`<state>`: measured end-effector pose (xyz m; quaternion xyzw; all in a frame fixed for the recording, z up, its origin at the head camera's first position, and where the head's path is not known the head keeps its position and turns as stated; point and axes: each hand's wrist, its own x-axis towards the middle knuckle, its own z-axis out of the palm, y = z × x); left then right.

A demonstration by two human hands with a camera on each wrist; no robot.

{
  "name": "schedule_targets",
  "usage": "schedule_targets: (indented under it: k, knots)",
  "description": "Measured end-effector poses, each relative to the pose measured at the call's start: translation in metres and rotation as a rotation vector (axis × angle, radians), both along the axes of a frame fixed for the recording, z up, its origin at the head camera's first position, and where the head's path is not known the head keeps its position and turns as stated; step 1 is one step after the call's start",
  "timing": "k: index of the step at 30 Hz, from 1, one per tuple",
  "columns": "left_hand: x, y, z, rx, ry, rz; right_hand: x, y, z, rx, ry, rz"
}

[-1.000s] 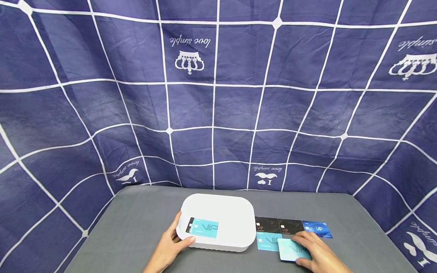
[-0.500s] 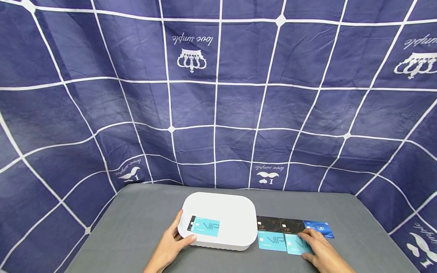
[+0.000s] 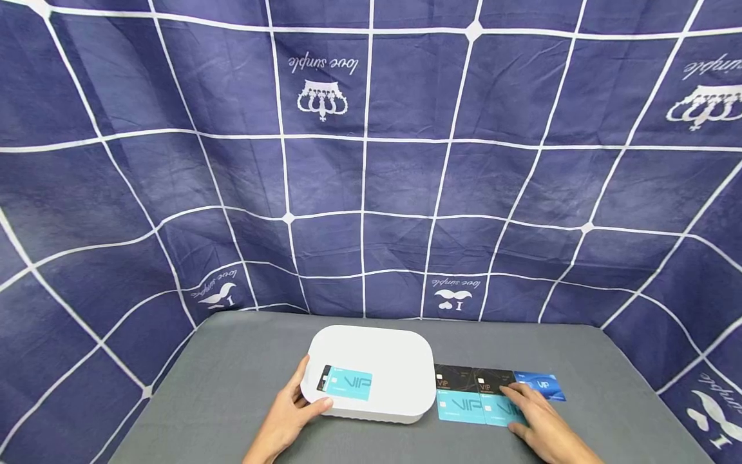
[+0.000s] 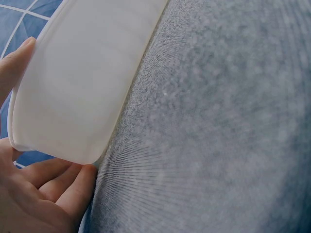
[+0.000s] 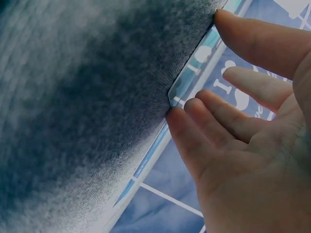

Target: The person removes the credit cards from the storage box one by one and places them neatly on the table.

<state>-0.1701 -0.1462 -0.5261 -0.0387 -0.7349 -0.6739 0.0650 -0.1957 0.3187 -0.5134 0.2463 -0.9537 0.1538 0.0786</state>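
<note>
My left hand [image 3: 286, 412] grips the left end of a white plastic box [image 3: 400, 367], thumb at the front rim and fingers along the side. A light blue VIP card [image 3: 350, 383] lies on the box's flat top, covering most of a black card [image 3: 321, 380]. To the right of the box, my right hand [image 3: 539, 419] holds a second light blue card [image 3: 495, 410] by its edges, flat at the table. In the right wrist view the thumb and fingertips meet this card's [image 5: 182, 87] rim. Its right part is hidden under the fingers.
Another light blue card [image 3: 458, 407] lies just left of the held one. Behind them are two black VIP cards [image 3: 455, 376] and a dark blue card [image 3: 542, 386] in a row. Grey cloth [image 3: 243, 348] covers the table; a blue checked curtain [image 3: 400, 180] rises behind.
My right hand has lowered the light blue card from a raised, tilted position, then slid it up against the black card behind and the light blue one beside it. My left hand stays on the box.
</note>
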Motion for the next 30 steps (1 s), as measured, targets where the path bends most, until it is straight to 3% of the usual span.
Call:
schedule_targets:
  k: [7, 15, 23, 30]
  knots:
    - [0.000, 0.000, 0.000, -0.002, -0.010, 0.002, 0.000, 0.000, -0.001, -0.009, -0.006, -0.023]
    - [-0.001, 0.000, -0.001, -0.010, 0.004, 0.004, 0.000, 0.000, -0.004, -0.025, 0.054, -0.034]
    - [0.000, -0.001, -0.002, -0.032, 0.002, 0.010, 0.001, -0.003, -0.001, -0.102, -0.092, -0.086]
    - [-0.001, -0.002, -0.001, -0.058, 0.004, 0.009, 0.001, -0.015, 0.003, -0.136, 0.072, -0.059]
